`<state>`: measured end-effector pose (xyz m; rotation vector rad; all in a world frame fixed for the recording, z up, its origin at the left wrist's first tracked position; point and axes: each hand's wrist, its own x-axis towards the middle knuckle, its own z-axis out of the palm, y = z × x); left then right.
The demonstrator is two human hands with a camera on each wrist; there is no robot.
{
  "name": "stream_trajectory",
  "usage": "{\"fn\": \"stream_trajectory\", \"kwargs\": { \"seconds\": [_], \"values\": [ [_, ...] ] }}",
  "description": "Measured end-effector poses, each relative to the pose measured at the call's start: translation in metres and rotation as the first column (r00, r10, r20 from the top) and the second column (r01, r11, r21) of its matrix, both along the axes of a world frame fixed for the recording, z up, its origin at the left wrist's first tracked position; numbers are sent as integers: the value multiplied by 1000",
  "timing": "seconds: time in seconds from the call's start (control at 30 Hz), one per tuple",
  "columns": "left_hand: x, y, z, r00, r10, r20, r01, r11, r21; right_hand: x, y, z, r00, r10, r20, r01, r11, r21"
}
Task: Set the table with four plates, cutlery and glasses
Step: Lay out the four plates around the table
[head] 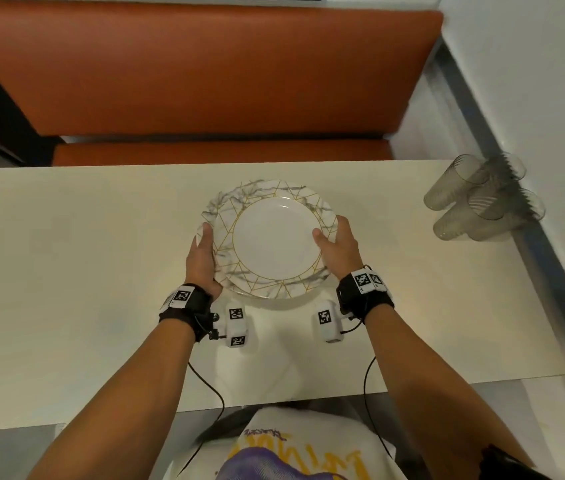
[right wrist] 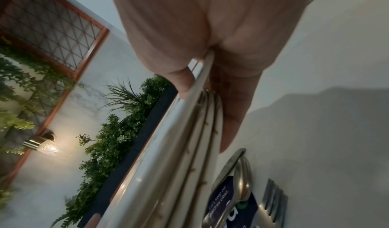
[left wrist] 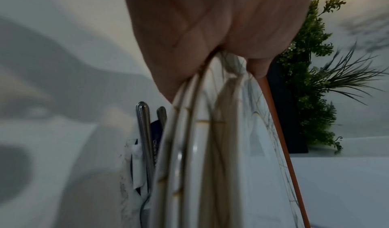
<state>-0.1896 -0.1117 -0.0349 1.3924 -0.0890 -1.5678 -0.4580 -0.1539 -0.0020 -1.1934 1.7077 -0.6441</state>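
From the head view, a pale cream table [head: 66,271] stands against a white wall on the right, with an orange padded bench [head: 205,71] along its far side. A stack of plates [head: 274,237], marbled grey with gold lines, sits over the table's middle. The left hand [head: 201,258] curls round the stack's left rim, thumb on top; the right hand [head: 338,247] grips the right rim likewise. A cluster of clear tumblers [head: 482,199] lies near the far right corner, well apart from the plates. Bare tabletop spreads wide to the left and toward the near edge.

The left wrist view shows several plate rims edge-on, pinched between thumb and fingers. Beneath them lie cutlery handles [left wrist: 145,131] on a dark card [left wrist: 155,141] with white lettering too blurred to read. Green foliage [left wrist: 311,82] stands beyond.

In the right wrist view the fingers [right wrist: 231,115] wrap under the rims. Below lie a spoon [right wrist: 244,181] and fork tines [right wrist: 275,196], apparently on the table, on a dark card reading "Let's keep our pantries clean." A lit wall lamp [right wrist: 44,143], foliage and a latticed window [right wrist: 48,25] fill the left.
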Motion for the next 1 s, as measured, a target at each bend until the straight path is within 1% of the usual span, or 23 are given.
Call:
{"fn": "stream_trajectory", "kwargs": {
  "seconds": [0.03,0.1,0.13,0.2,0.27,0.33,0.43,0.5,0.63,0.7,0.83,1.0],
  "values": [
    [5,-1,-4,999,16,46,-16,1000,-5,3,-1,1,1000,3,-7,-3,1000,-7],
    [6,-1,0,986,71,154,-64,997,-52,8,-3,4,1000,9,-21,-10,1000,-14],
    [4,-1,5,976,108,189,-96,993,-74,10,-4,6,1000,11,-27,-11,1000,-15],
    [4,-3,3,953,161,257,-138,985,-106,10,-9,9,999,-3,-32,3,1000,-12],
    [1,-5,7,931,201,304,-169,977,-128,6,-18,12,999,-42,-17,42,999,-19],
    [1,-6,11,905,257,340,-222,965,-138,-7,-32,10,991,-123,58,127,991,-52],
    [10,-9,15,828,363,427,-322,932,-166,-36,-59,2,943,-288,168,304,949,-79],
    [19,-9,18,765,417,490,-373,908,-192,-58,-76,-9,917,-365,160,378,923,-64],
    [29,-7,25,614,479,627,-450,865,-221,-93,-99,-41,901,-425,85,423,905,48],
    [27,-5,29,572,499,651,-467,850,-242,-103,-103,-57,892,-446,73,440,894,83],
    [14,-1,30,547,528,650,-480,834,-273,-114,-108,-73,904,-426,34,418,899,134],
    [0,0,27,564,536,628,-505,826,-251,-125,-118,-91,928,-368,-67,374,909,185]
  ]
}}
